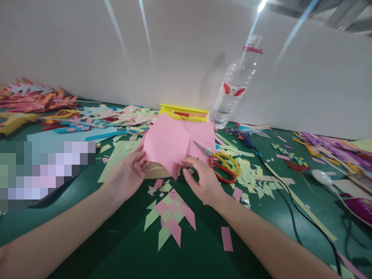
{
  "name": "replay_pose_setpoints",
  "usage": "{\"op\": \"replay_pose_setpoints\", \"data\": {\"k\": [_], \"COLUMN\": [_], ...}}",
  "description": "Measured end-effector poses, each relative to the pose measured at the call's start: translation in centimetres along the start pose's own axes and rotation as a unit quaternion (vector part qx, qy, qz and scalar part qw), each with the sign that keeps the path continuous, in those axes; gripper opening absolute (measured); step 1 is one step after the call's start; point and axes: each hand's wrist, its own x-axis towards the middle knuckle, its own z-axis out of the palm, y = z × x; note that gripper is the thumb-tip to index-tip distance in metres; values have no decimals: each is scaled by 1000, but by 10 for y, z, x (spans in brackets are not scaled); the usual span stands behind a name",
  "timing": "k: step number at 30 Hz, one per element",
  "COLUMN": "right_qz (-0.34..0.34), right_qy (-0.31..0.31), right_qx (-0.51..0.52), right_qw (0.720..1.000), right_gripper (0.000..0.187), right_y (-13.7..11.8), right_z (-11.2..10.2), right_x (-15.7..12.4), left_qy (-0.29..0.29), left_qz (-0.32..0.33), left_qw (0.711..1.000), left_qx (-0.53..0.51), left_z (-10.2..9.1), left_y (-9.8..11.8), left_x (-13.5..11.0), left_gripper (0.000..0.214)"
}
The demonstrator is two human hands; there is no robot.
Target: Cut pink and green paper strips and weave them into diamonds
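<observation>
A pink sheet of paper (167,141), slightly bent, is held up between my hands. My left hand (126,176) has its fingers curled at the sheet's left lower edge, the thumb partly hidden behind it. With thumb and fingers, my right hand (205,182) pinches the bottom right corner. On the table below lies a woven pink and green paper fish (171,215). Scissors (222,164) with red and yellow handles rest just beyond my right hand, their tip over another pink sheet (206,133). A green sheet (112,157) lies partly under my left hand.
A leaning plastic bottle (232,89) stands by the wall, near a yellow tray (184,109). Green paper scraps (255,178) spread to the right. A glue gun (242,136) trails a black cable. Orange paper pieces (37,99) and a yellow glue gun (20,120) lie left.
</observation>
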Motion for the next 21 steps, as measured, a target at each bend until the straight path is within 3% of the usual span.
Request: {"op": "replay_pose_setpoints", "data": {"k": [3, 6, 9, 11, 14, 17, 21], "right_qz": [120, 237, 280, 278, 251, 227, 221], "right_qy": [-2, -28, -49, -52, -38, 2, 77], "right_qx": [131, 317, 448, 492, 523, 506, 487], "right_qw": [984, 918, 848, 823, 814, 832, 841], "right_gripper": [24, 38, 53, 60, 64, 53, 39], "right_y": [-4, -11, -18, -21, -23, -20, -13], "right_z": [0, 0, 2, 5, 10, 12, 11], "right_x": [1, 5, 7, 7, 5, 3, 4], "left_qy": [-32, -107, -193, -233, -270, -294, -278], "left_qz": [-4, -16, -25, -14, 41, 119, 214], "left_qw": [999, 994, 980, 970, 951, 918, 894], "left_qx": [3, -3, 30, 68, 143, 237, 279], "left_z": [1, 1, -3, -6, -9, -7, -5], "left_y": [0, -1, -6, -10, -13, -13, -10], "left_x": [-4, -9, -11, -11, -13, -17, -22], "left_gripper": [22, 24, 25, 25, 19, 16, 16]}}
